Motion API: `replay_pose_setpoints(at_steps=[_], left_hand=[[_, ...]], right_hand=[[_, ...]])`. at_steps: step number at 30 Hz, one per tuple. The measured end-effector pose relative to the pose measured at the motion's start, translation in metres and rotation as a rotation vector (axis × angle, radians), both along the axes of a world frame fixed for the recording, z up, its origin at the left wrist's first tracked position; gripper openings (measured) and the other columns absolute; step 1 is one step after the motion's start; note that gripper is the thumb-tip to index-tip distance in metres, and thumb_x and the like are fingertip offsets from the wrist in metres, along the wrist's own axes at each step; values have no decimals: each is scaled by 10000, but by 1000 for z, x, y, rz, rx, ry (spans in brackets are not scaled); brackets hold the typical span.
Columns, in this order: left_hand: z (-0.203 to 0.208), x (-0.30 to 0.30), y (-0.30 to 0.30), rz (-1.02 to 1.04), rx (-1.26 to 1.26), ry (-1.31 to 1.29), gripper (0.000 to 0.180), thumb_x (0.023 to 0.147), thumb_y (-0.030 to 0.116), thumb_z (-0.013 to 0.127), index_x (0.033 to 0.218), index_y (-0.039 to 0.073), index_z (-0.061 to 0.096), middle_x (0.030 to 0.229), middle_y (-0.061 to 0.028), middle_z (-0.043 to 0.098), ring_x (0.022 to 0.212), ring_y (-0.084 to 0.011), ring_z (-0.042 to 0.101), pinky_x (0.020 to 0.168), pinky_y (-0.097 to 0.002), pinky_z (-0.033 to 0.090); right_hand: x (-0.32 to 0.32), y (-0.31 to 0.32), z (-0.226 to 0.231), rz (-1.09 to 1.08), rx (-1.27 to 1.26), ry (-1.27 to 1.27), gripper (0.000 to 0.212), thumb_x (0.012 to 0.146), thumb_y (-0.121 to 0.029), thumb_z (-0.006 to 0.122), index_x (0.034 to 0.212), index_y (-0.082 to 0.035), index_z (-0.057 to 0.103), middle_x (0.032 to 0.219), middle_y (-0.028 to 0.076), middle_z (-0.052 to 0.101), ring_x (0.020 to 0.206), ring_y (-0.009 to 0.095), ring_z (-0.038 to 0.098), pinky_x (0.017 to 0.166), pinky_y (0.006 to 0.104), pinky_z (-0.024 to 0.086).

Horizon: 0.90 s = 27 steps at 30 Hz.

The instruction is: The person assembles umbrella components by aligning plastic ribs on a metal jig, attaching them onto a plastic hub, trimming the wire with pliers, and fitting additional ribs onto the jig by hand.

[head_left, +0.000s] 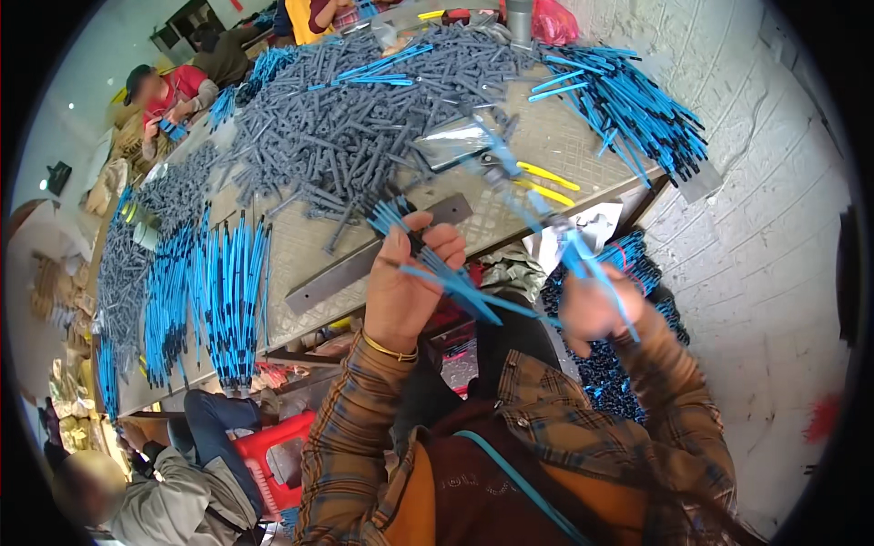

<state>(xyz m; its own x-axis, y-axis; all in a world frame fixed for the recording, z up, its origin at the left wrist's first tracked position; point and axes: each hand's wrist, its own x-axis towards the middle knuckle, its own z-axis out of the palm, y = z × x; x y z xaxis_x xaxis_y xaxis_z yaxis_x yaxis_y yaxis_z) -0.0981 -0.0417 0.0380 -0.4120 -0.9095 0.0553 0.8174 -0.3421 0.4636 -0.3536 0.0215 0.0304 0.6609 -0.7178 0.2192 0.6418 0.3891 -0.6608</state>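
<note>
My left hand (pixel 401 287) is closed round a small bundle of thin blue sticks (pixel 452 284) with dark ends, just above the table's front edge. Out to the right, my right hand (pixel 592 309) is smeared by motion. Several blue sticks (pixel 575 253) pass through its grip, blurred as well, and one stick slants between the two hands. Beneath and beside my left hand lies a flat metal bar (pixel 332 279) with holes. Yellow-handled pliers (pixel 549 185) rest on the table beyond my right hand.
A large heap of grey plastic plugs (pixel 337 127) covers the table (pixel 583 150). Blue sticks lie piled at the far right (pixel 628 109) and in rows at left (pixel 228 300). Dark-blue bundles (pixel 619 382) stand below the edge. One person (pixel 173 500) sits near left by a red stool (pixel 273 455); others work farther back.
</note>
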Motion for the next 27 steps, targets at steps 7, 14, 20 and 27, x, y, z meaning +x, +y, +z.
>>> replay_pose_setpoints(at_steps=[7, 14, 20, 27], left_hand=[[11, -11, 15, 195, -225, -179, 203, 858, 80, 560, 1050, 52, 497, 894, -88, 580, 780, -214, 588, 715, -338, 489], [15, -36, 18, 423, -123, -355, 152, 857, 63, 560, 989, 71, 485, 781, -51, 551, 680, -180, 567, 609, -302, 471], [9, -41, 8, 657, -196, -475, 80, 888, 96, 525, 952, 94, 477, 702, -28, 527, 561, -116, 494, 485, -244, 395], [15, -47, 6, 440, -118, -264, 48, 914, 142, 487, 946, 112, 468, 614, -4, 440, 489, -70, 370, 448, -219, 294]], right_hand=[[35, 12, -40, 100, 286, 25, 279, 911, -267, 480, 1024, -14, 515, 506, -23, 329, 497, 112, 384, 517, 379, 498], [33, 13, -37, 91, 290, 201, 351, 931, -341, 425, 1075, -28, 496, 578, -6, 386, 547, 114, 426, 555, 343, 502], [8, 30, -13, 69, 308, 407, 425, 915, -377, 449, 1170, -38, 429, 696, 21, 440, 547, 110, 456, 544, 270, 469], [-23, 16, -18, -678, -246, 755, 413, 906, -273, 503, 1229, -41, 391, 766, 11, 497, 527, 74, 447, 520, 226, 419]])
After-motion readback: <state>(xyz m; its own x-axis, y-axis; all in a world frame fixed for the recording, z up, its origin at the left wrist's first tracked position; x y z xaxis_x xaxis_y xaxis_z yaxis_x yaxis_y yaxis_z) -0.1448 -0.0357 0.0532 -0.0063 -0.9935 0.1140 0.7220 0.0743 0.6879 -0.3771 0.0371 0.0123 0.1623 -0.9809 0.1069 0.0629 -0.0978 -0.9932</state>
